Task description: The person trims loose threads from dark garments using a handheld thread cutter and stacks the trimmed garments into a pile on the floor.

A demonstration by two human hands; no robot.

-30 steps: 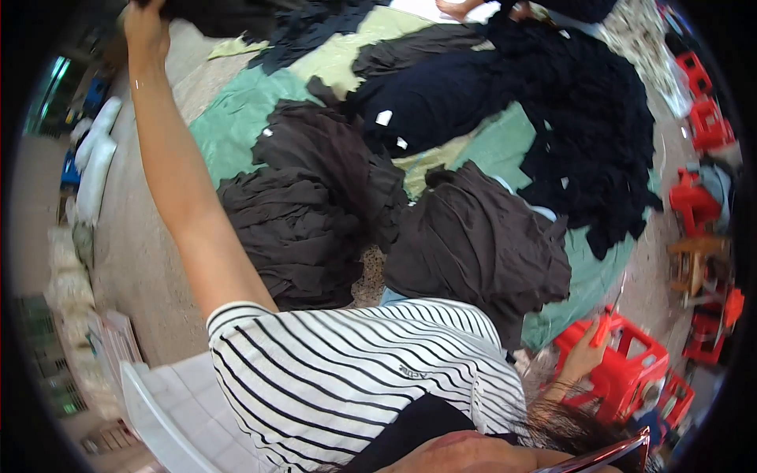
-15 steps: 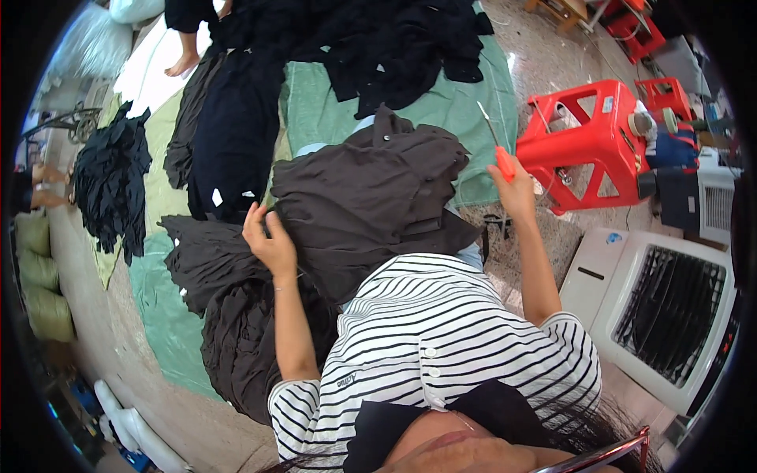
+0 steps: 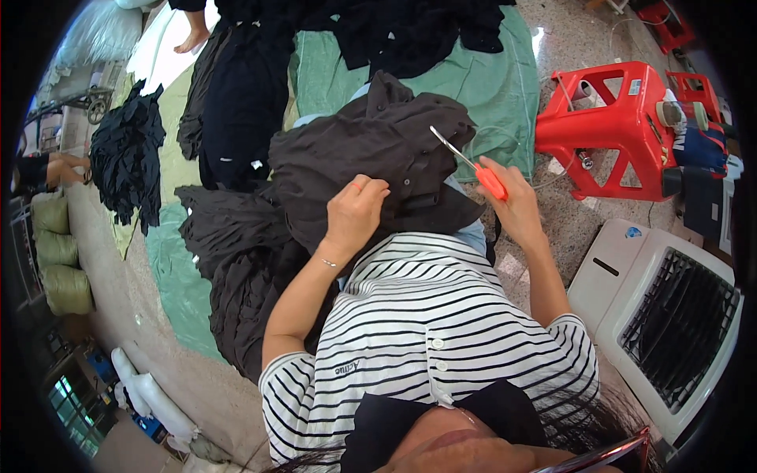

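Observation:
A dark brown-grey buttoned garment (image 3: pixel 339 146), apparently a shirt, lies bunched across my lap. My left hand (image 3: pixel 355 209) is over its near part, fingers curled and pinched together at the cloth. What lies between the fingertips is mostly hidden. My right hand (image 3: pixel 512 201) is closed around the handle of a red-handled tool (image 3: pixel 490 181) with a long, slim metal blade. The blade points up and left above the garment's right side; whether it touches the cloth I cannot tell. More dark brown-grey garments (image 3: pixel 236 260) are heaped beside my left arm.
Red plastic stools (image 3: pixel 611 118) stand at the right, with a white air cooler (image 3: pixel 670 315) nearer me. Black garments (image 3: pixel 418 35) cover the far part of a green sheet (image 3: pixel 505 102). A dark pile (image 3: pixel 126 158) lies left. Another person's bare foot (image 3: pixel 192 39) shows at the far left.
My left hand has moved right, onto the garment, and its spread fingers have closed. My right hand has tilted the tool left over the garment. The view has shifted slightly.

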